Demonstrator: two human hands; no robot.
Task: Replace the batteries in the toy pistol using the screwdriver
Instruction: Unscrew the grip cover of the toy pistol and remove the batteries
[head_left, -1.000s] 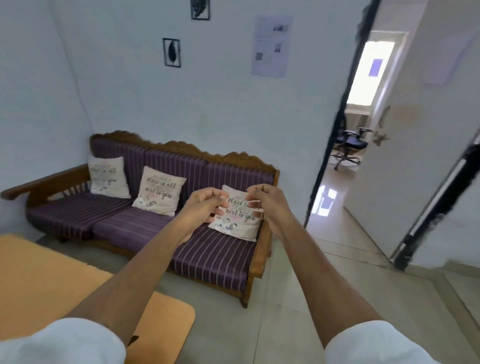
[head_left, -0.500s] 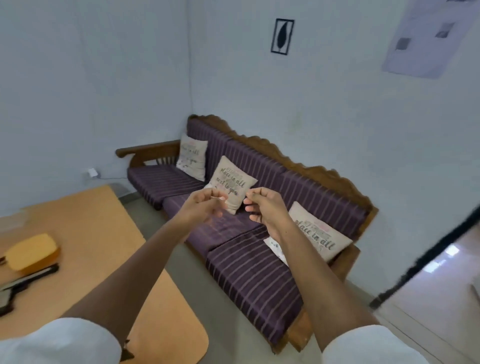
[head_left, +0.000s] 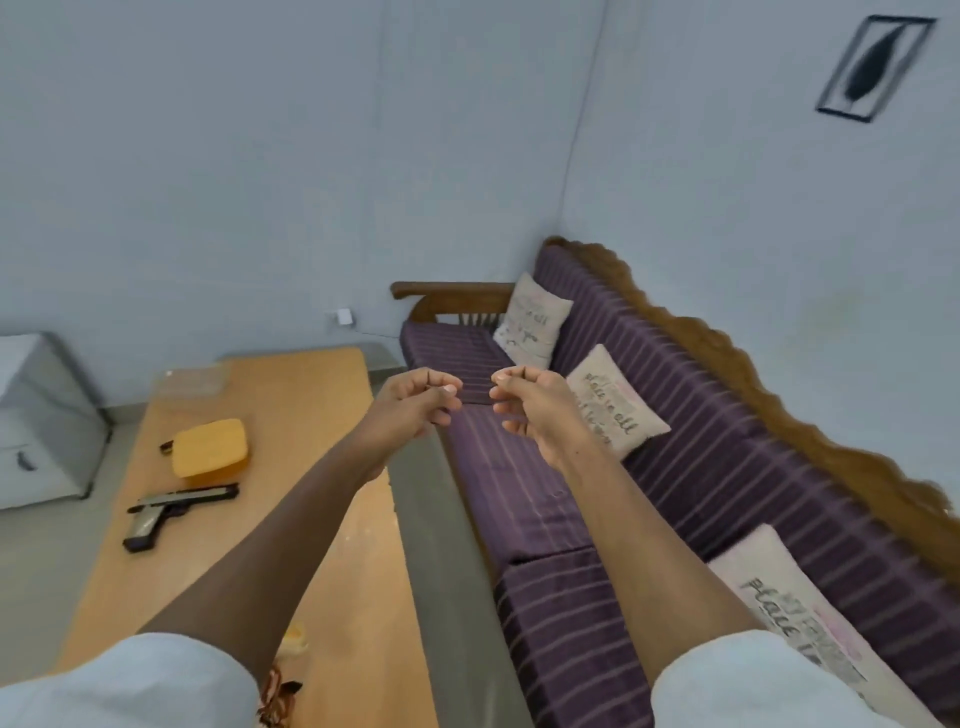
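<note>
The toy pistol (head_left: 171, 514), silver and black, lies flat on the wooden table (head_left: 291, 415) at the left. Just behind it sits a yellow box (head_left: 209, 448) with a dark handle sticking out at its left side, possibly the screwdriver. Both my arms are stretched out in front of me, well above and to the right of the table. My left hand (head_left: 418, 402) and my right hand (head_left: 530, 410) are held close together with fingers curled in; I see nothing in either. A small orange-patterned thing (head_left: 278, 693) shows at the table's near edge under my left arm.
A purple striped sofa (head_left: 623, 467) with a carved wooden frame and several printed cushions (head_left: 615, 402) runs along the right wall. A clear plastic box (head_left: 195, 382) sits at the table's far end. A white cabinet (head_left: 36, 421) stands at the left.
The view has swung left and down from the doorway and sofa to the table, bringing the pistol and yellow box fully into sight. My hands stay raised together with curled fingers.
</note>
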